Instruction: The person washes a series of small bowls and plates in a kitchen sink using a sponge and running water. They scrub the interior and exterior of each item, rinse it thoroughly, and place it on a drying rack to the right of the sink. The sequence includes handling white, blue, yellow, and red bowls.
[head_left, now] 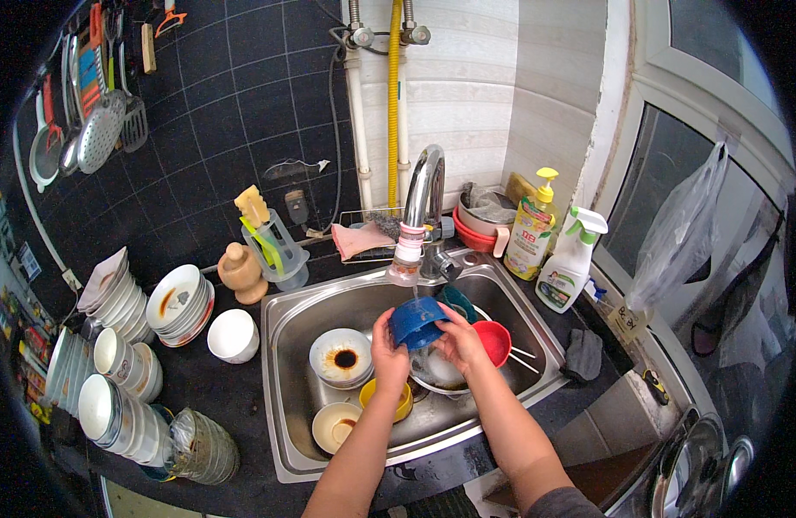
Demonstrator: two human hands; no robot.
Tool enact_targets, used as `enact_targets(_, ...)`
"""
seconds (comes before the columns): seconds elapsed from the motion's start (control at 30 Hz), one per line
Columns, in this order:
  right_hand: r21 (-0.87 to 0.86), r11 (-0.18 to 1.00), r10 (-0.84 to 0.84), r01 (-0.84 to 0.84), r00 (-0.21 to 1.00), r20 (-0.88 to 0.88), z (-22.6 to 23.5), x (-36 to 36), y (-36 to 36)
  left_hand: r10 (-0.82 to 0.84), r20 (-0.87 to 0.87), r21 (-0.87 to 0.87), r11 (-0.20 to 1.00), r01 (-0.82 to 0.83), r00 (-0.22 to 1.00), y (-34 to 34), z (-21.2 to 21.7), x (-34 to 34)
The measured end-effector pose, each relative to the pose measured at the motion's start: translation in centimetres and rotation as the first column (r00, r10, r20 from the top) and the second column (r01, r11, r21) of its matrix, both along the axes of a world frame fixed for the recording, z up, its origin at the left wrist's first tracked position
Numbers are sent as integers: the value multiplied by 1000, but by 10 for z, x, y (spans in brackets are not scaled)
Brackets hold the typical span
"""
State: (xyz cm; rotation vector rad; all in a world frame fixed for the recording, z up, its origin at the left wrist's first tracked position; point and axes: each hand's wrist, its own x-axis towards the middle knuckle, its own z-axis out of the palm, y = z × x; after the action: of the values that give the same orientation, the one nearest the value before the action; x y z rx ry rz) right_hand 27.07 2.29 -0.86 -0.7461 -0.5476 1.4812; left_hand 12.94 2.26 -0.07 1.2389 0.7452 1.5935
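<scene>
1. Reaching up from the lower edge, both forearms meet over the middle of the sink (285,380), elbows low and wrists raised.
2. The left hand (387,345) clasps the left side of a blue bowl (418,321), fingers curled round its rim and wall, thumb side toward the tap.
3. The right hand (460,338) presses against the bowl's right side, fingers bent inward onto it; whether they reach inside I cannot tell.
4. The bowl sits between the two hands, tilted, held above the sink floor and directly below the tap (419,216), whose white nozzle hangs just over it.
5. Just right of the grip lies a red bowl (496,338), with chopsticks (523,358) sticking out beyond it.
6. Below the grip rests a yellow bowl (386,399), partly hidden by the left wrist.
7. Left of the grip stands a white bowl with brown sauce (341,356); another stained bowl (336,425) lies nearer the front wall.
</scene>
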Motion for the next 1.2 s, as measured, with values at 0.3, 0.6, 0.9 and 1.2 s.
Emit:
enact_targets(0.3, 52, 999, -22, 13, 984, 178, 12, -10, -5, 31, 160, -307, 952, 19, 987, 7, -10, -6)
enact_targets(0.6, -154, 980, -86, 125, 967, 240, 15, -7, -9, -137, 242, -507, 826, 245, 961, 12, -27, -8)
enact_targets(0.9, -308, 951, 142, 22, 855, 500, -12, -12, -1, 261, -524, -101, 926, -364, 810, -3, 6, -10)
enact_targets(1.2, 257, 938, -344, 231, 554, 758, -25, -9, 8, 457, -584, 143, 872, -468, 671, -8, 23, -12)
